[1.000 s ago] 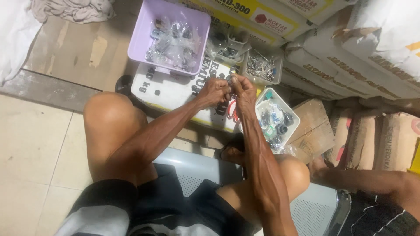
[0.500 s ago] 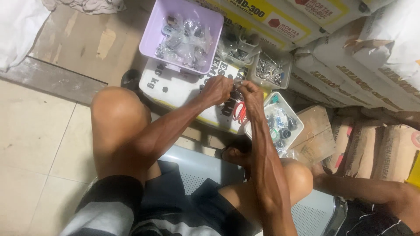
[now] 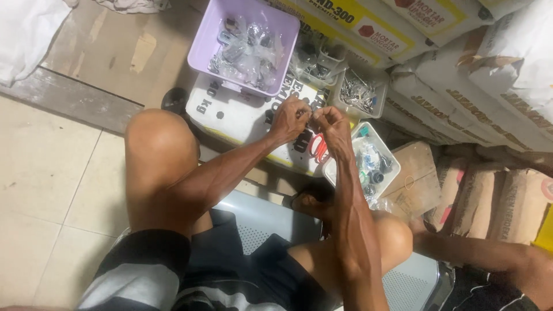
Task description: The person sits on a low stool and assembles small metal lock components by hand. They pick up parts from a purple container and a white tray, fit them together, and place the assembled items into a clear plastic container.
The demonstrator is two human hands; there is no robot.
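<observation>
My left hand (image 3: 290, 118) and my right hand (image 3: 329, 122) meet just above a white sack (image 3: 239, 118), fingertips pinched together on a small item that is too tiny to make out. Both hands hover between a lilac plastic tub (image 3: 286, 34) full of small bagged metal parts and a white tray (image 3: 334, 168) holding more small parts and a red ring. I sit on a grey perforated metal seat (image 3: 259, 222) with my knees raised.
Two clear tubs (image 3: 357, 92) of metal bits stand behind my hands. Stacked mortar sacks (image 3: 489, 75) fill the right and back. A cardboard piece (image 3: 412, 181) lies by the white tray. Another person's arm (image 3: 489, 259) reaches in at the lower right. Tiled floor lies left.
The camera view has shifted a little; the hands stay together over the white sack, working the small item between the fingertips.
</observation>
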